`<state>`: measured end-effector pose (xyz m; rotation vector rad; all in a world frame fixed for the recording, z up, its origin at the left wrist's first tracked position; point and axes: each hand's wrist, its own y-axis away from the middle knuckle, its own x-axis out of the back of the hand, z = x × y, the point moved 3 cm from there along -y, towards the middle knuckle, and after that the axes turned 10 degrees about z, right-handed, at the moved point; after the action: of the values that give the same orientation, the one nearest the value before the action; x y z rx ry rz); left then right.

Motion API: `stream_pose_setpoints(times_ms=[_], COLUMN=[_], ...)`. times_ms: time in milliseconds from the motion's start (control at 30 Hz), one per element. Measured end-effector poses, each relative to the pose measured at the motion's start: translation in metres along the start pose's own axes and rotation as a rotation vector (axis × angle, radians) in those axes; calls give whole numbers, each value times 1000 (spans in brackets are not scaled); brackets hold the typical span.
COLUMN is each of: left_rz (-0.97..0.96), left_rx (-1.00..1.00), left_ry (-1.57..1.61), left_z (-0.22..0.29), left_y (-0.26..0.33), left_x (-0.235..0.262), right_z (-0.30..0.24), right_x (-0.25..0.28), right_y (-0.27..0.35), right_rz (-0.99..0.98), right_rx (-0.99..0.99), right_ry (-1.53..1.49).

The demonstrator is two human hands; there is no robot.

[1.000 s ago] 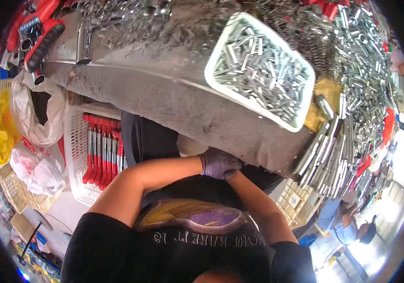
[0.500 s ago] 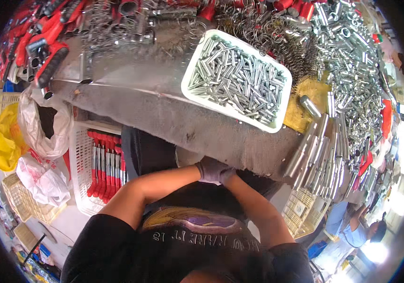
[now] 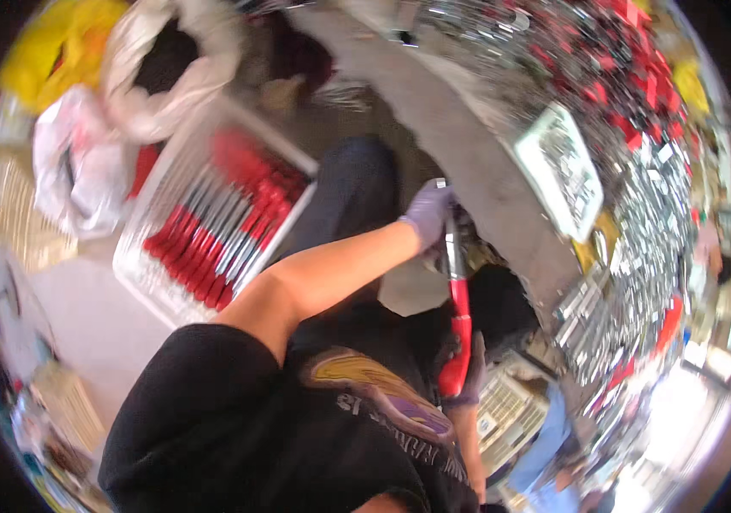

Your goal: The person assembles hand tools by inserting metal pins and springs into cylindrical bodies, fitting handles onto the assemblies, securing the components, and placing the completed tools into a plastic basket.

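A long tool with a red handle [image 3: 459,316] and a bright metal tube [image 3: 453,248] stands nearly upright in front of my body. I cannot make out its exact kind. My gloved left hand [image 3: 428,214] is closed around the metal end at the top. Lower down, my gloved right hand [image 3: 474,376] is closed around the red end, partly hidden behind it. To the left, a white crate [image 3: 156,192] holds a row of several similar red and metal tools [image 3: 228,222], somewhat blurred.
The grey covered workbench [image 3: 493,171] runs diagonally to the right. On it are a white tray [image 3: 557,171] of short metal pins and piles of metal parts [image 3: 639,265]. White and yellow bags [image 3: 62,51] lie at the upper left. Another person in blue [image 3: 545,466] is at lower right.
The view has swung left, bringing the crate nearer the middle. My hands, earlier together at the bench edge, are now apart along the red-handled tool, which has come into view.
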<state>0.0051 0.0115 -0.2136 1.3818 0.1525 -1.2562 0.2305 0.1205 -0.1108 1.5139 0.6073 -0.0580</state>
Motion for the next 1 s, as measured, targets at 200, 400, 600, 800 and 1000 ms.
stream_pose_setpoints(times_ms=[200,400,600,800,1000], left_rz=[59,542,-109,272,637], left_rx=[-86,-624,-1492,-773,-533], left_ry=[393,-402,-1946,-1194,-1959], left_z=[80,198,176,174,180], left_y=[72,126,244,152,65], left_x=[2,138,167,350,415], right_z=[18,90,175,189,123], right_x=[-69,-153,-165,-177,-164], right_y=[-7,14,-37,-47,-37], right_rz=[-54,-219,-291,-492,-390], right_rx=[346,648,93,136,498], right_ry=[557,1099,1182,1288,1482])
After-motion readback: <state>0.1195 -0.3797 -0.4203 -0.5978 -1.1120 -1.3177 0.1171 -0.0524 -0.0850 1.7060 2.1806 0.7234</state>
